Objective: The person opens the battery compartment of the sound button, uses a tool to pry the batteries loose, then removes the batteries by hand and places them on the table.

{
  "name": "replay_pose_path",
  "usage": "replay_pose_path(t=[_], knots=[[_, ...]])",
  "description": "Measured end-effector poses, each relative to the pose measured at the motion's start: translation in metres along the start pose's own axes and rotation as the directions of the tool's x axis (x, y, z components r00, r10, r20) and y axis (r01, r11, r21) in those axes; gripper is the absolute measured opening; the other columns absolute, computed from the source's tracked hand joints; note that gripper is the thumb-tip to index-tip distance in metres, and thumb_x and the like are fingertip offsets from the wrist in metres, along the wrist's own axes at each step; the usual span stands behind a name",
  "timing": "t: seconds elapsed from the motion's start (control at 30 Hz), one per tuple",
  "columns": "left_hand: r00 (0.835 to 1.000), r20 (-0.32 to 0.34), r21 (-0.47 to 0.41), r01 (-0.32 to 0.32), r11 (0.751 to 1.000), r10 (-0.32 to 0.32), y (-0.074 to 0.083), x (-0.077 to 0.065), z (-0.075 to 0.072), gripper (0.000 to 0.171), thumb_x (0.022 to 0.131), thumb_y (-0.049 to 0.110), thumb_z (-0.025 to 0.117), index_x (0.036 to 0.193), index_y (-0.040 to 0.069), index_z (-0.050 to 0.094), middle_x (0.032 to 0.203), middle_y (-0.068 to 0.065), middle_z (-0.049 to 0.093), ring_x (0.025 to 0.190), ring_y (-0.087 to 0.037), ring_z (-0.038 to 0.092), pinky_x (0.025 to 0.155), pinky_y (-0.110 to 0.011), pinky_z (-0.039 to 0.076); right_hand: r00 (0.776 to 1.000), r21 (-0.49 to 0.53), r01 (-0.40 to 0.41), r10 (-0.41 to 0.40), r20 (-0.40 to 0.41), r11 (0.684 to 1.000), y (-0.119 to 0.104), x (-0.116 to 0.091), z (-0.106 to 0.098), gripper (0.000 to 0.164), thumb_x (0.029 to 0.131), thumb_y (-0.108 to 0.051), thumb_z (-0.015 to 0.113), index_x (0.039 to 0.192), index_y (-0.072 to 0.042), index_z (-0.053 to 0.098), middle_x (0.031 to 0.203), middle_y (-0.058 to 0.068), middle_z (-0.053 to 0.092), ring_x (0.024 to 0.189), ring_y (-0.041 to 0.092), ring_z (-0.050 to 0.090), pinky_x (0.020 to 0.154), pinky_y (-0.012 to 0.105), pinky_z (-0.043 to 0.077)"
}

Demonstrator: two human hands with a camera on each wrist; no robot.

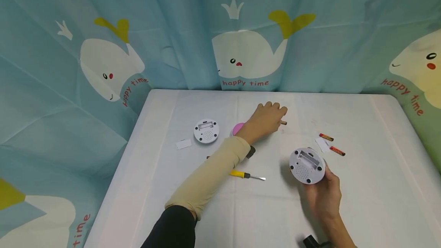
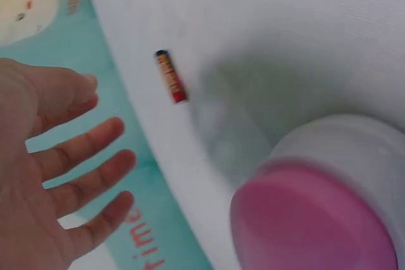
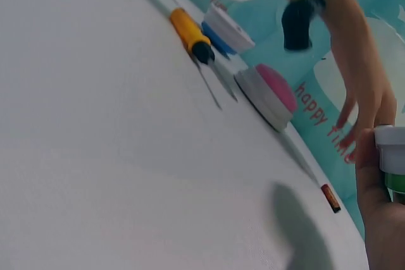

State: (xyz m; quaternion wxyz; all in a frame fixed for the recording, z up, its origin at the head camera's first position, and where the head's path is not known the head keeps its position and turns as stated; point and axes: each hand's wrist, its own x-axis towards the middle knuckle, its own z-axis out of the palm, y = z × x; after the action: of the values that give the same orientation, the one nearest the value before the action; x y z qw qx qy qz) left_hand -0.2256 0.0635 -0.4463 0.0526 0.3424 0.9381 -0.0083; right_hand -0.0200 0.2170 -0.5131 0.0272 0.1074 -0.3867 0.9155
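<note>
My right hand (image 1: 325,196) grips a round white push-button light or buzzer (image 1: 302,174), its underside up and its battery slot uncovered; a green part of it shows in the right wrist view (image 3: 395,183). Over the far middle of the table reaches my left hand (image 1: 266,121), fingers spread and loosely bent, holding nothing. Nearest to it lies a small red-and-black battery (image 2: 170,76), apart from the fingers in the left wrist view. A similar white device with a pink top (image 2: 310,213) stands beneath the left wrist, partly hidden in the head view.
Two batteries (image 1: 326,137) (image 1: 337,151) lie at the right by a white cover piece (image 1: 322,145). Another upturned white device (image 1: 206,131) and a white cover (image 1: 183,144) sit at the left. A yellow-handled screwdriver (image 1: 246,174) lies partly under the left forearm. A whale-print curtain (image 1: 193,49) hangs behind the table.
</note>
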Motion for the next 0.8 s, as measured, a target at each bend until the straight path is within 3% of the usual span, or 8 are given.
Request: replay_pose_path(t=[0.13, 0.2, 0.43, 0.63, 0.8], knots=[[0.999, -0.044, -0.068, 0.028, 0.997, -0.031, -0.005, -0.016, -0.008, 0.033, 0.109, 0.032, 0.053, 0.140, 0.024, 0.056, 0.136, 0.002, 0.062, 0.122, -0.020, 0.059, 0.099, -0.041, 0.052, 0.995, -0.239, -0.044, 0.021, -0.100, 0.970, -0.005, 0.006, -0.002, 0.057, 0.108, -0.023, 0.008, 0.156, -0.016, 0.039, 0.144, -0.006, 0.056, 0.128, 0.008, 0.057, 0.101, 0.026, 0.053], [0.997, -0.068, -0.092, 0.040, 0.995, -0.046, -0.007, -0.024, -0.011, 0.034, 0.108, 0.033, 0.054, 0.141, 0.024, 0.057, 0.135, 0.002, 0.062, 0.121, -0.021, 0.060, 0.098, -0.041, 0.052, 0.992, -0.264, -0.052, 0.020, -0.121, 0.963, -0.006, 0.009, -0.003, 0.057, 0.108, -0.021, 0.010, 0.157, -0.014, 0.038, 0.144, -0.006, 0.056, 0.128, 0.008, 0.056, 0.101, 0.024, 0.051], [0.988, -0.109, -0.138, 0.096, 0.986, -0.111, -0.013, -0.055, -0.004, 0.038, 0.107, 0.035, 0.056, 0.143, 0.022, 0.056, 0.136, 0.000, 0.062, 0.123, -0.022, 0.059, 0.101, -0.042, 0.051, 0.962, -0.306, -0.078, -0.009, -0.272, 0.949, -0.005, 0.022, -0.002, 0.048, 0.109, -0.022, 0.024, 0.150, -0.016, 0.048, 0.139, -0.006, 0.060, 0.127, 0.009, 0.058, 0.101, 0.025, 0.048], [0.979, -0.090, -0.166, 0.167, 0.972, -0.184, -0.021, -0.081, 0.009, 0.046, 0.106, 0.040, 0.057, 0.149, 0.024, 0.052, 0.147, -0.002, 0.056, 0.138, -0.026, 0.052, 0.111, -0.046, 0.047, 0.970, -0.265, -0.047, -0.019, -0.242, 0.963, -0.006, 0.031, -0.004, 0.043, 0.112, -0.022, 0.026, 0.150, -0.011, 0.043, 0.137, -0.002, 0.059, 0.124, 0.011, 0.059, 0.099, 0.025, 0.053], [0.968, -0.090, -0.202, 0.212, 0.956, -0.234, -0.025, -0.097, 0.016, 0.048, 0.105, 0.039, 0.060, 0.149, 0.025, 0.052, 0.150, -0.002, 0.054, 0.142, -0.028, 0.048, 0.113, -0.048, 0.045, 0.967, -0.233, -0.123, 0.064, -0.248, 0.965, -0.010, 0.038, -0.006, 0.039, 0.114, -0.031, 0.028, 0.149, -0.017, 0.041, 0.142, -0.004, 0.054, 0.126, 0.009, 0.057, 0.100, 0.022, 0.055]])
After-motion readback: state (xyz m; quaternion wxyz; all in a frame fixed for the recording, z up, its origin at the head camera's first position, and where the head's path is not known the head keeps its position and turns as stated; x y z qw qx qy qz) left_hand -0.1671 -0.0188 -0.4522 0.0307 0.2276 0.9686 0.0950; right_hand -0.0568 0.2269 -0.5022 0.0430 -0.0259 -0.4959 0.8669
